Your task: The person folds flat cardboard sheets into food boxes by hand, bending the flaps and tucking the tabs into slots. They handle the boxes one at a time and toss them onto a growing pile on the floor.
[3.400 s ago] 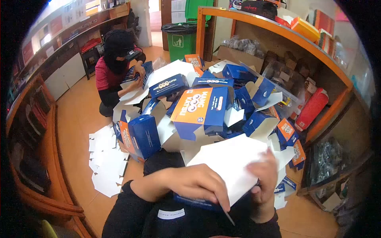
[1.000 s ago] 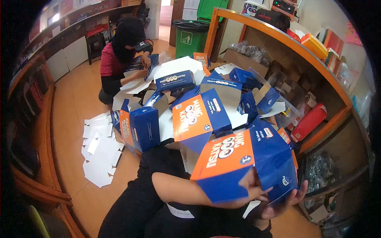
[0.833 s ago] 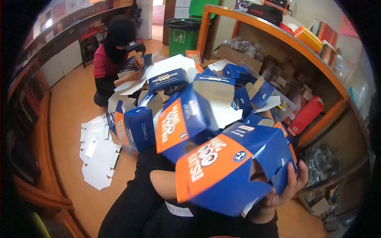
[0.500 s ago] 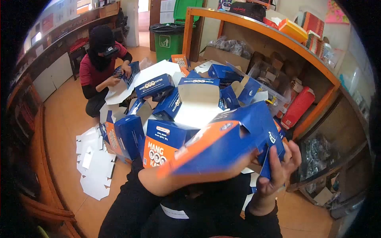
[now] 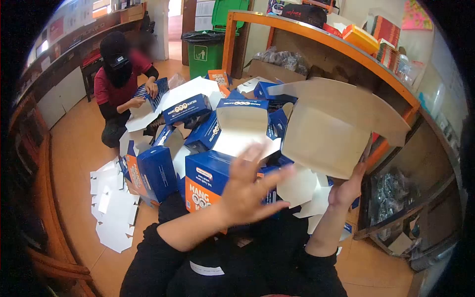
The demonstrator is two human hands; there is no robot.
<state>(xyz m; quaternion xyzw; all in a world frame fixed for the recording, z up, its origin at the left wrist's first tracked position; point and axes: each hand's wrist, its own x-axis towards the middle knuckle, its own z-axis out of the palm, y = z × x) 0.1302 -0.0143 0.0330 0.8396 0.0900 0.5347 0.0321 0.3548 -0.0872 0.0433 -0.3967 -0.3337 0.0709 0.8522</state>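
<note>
My right hand (image 5: pixel 346 189) grips the lower right edge of an open cardboard food box (image 5: pixel 324 133). Its pale inside faces me, a long flap arches over its top, and some of my fingers are hidden behind its side. My left hand (image 5: pixel 250 190) hangs in front of me with fingers spread, slightly blurred and holding nothing. Behind that hand stands a blue and orange box (image 5: pixel 208 168), partly covered by my forearm. An open-lidded box (image 5: pixel 242 123) with a white inner flap lies just beyond, among several more blue boxes.
Flat white cardboard sheets (image 5: pixel 114 208) lie on the floor at left. A person (image 5: pixel 121 84) crouches there, handling a blue-striped carton. At right stands an orange-framed shelf (image 5: pixel 316 34) with goods on top; a green bin (image 5: pixel 205 54) is at the back.
The box in my right hand has turned from its printed outside to its pale inside and tipped upward. My left hand has come into plain view, apart from the box.
</note>
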